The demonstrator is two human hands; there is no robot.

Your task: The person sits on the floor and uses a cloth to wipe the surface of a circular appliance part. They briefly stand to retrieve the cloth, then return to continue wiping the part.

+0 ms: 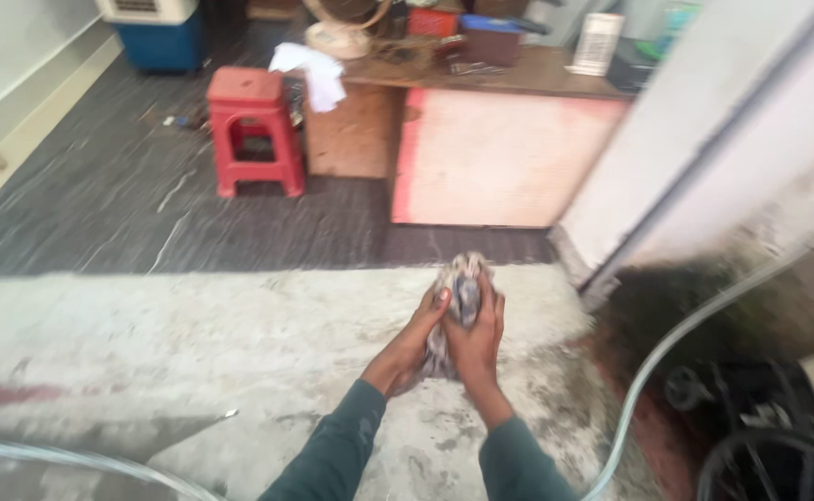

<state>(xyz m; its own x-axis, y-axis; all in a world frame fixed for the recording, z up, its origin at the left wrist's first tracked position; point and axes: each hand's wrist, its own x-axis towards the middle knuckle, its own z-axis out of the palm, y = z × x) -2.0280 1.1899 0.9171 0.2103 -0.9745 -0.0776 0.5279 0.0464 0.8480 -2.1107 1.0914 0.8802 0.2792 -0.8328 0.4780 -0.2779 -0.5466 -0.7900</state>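
Over the pale, stained concrete floor (193, 343) your left hand (410, 345) and right hand (477, 341) press together around a crumpled grey-and-white patterned cloth (462, 283). Fingers of both hands curl tightly about it, so its lower part is hidden and its blurred pattern cannot be made out. Beyond stand a red plastic stool (254, 130) and a cluttered wooden desk (509, 153); a clear hose (676, 343) is cut off below.

A cloth (458, 297) sits between the left hand (413, 341) and right hand (477, 341), above the floor (193, 325). Behind them stands a desk (499, 139), with a stool (254, 130) to its left. A hose (666, 353) lies to the right.
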